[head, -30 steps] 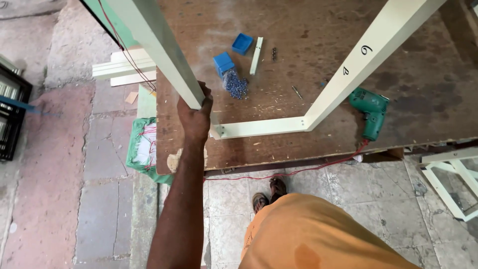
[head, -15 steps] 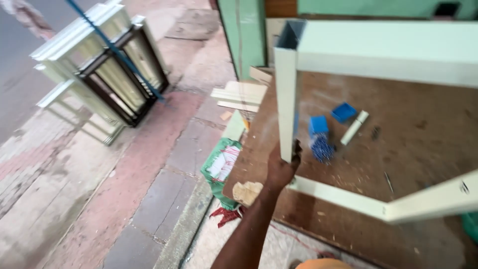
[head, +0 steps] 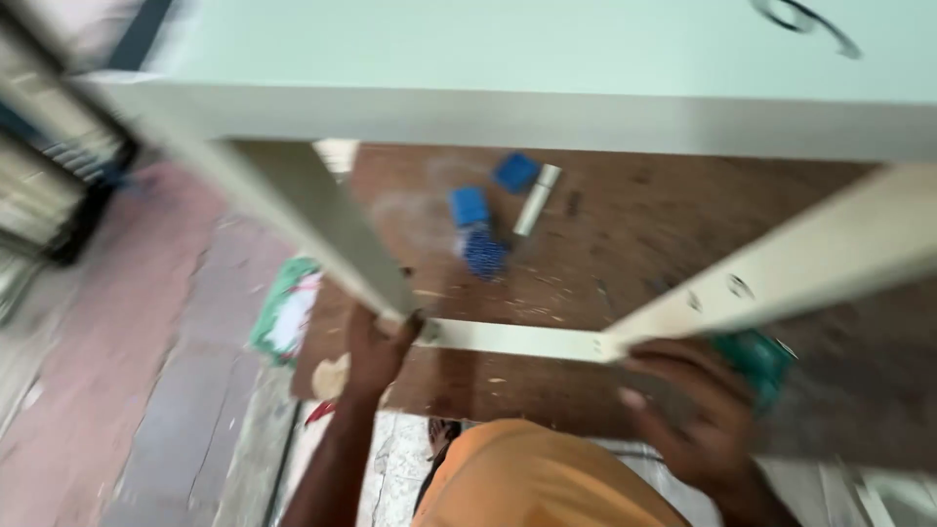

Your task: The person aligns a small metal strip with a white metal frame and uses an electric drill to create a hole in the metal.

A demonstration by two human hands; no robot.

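Observation:
A pale green rectangular metal frame [head: 527, 88] stands tilted over a brown wooden workbench [head: 625, 254]. My left hand [head: 376, 351] grips the frame's left bar near its lower corner. My right hand [head: 698, 415], blurred, reaches up to the right bar near the other lower corner and touches it from below; its grip is unclear. The frame's bottom rail [head: 517, 340] runs between both hands.
On the bench lie two blue boxes [head: 493, 190], a heap of blue screws [head: 484, 254], a short white profile piece [head: 537, 200] and a green power drill [head: 756, 356]. A green bag [head: 288, 312] lies on the paved floor. Stacked frames [head: 49, 176] stand at left.
The view swung back over the bench and the frame tipped closer to the camera. My right hand came into view at the right bar. My left hand stayed on the left bar.

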